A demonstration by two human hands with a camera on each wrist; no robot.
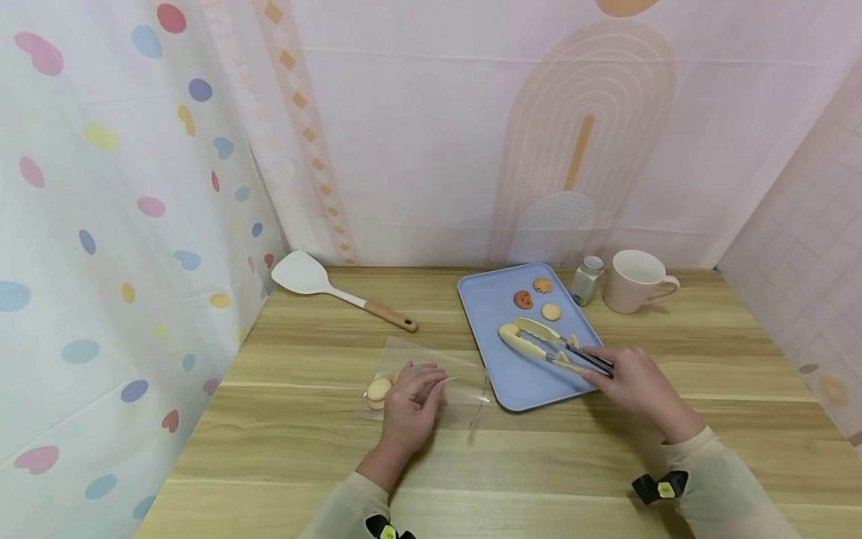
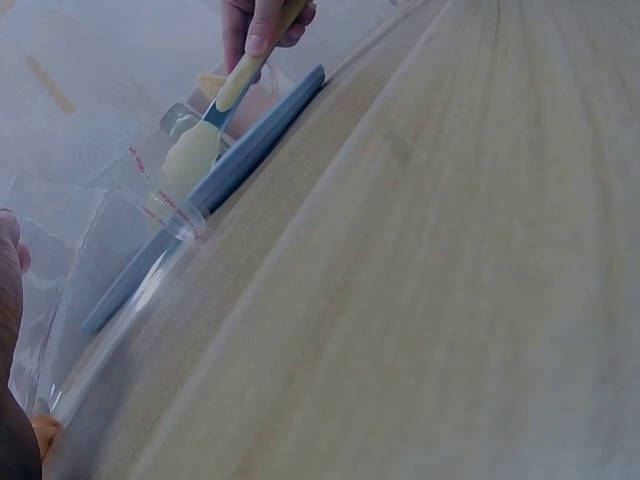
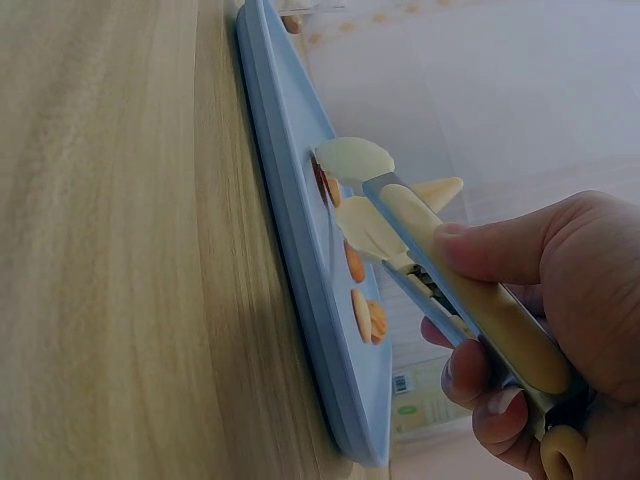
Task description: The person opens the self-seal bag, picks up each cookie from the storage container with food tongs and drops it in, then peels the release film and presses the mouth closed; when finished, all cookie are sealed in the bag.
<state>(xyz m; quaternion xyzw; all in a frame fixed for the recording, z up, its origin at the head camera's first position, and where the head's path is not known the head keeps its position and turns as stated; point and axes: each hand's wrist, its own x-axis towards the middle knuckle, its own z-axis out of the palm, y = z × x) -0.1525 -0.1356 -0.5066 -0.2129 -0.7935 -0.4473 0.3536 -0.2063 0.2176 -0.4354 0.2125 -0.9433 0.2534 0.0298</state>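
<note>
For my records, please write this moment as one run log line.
Left hand: holds clear bag with cookies | Right hand: grips tongs over tray | Tongs: one cookie at tips | Tray: more cookies lying loose

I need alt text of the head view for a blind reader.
A person's right hand holds tongs over a blue tray with cookies; the left hand holds a clear bag containing more cookies. Farther back are a spatula, jar and mug.

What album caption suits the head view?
Right hand gripping cream and metal tongs over a blue rectangular tray, left hand holding a clear plastic bag of round golden cookies.
</note>
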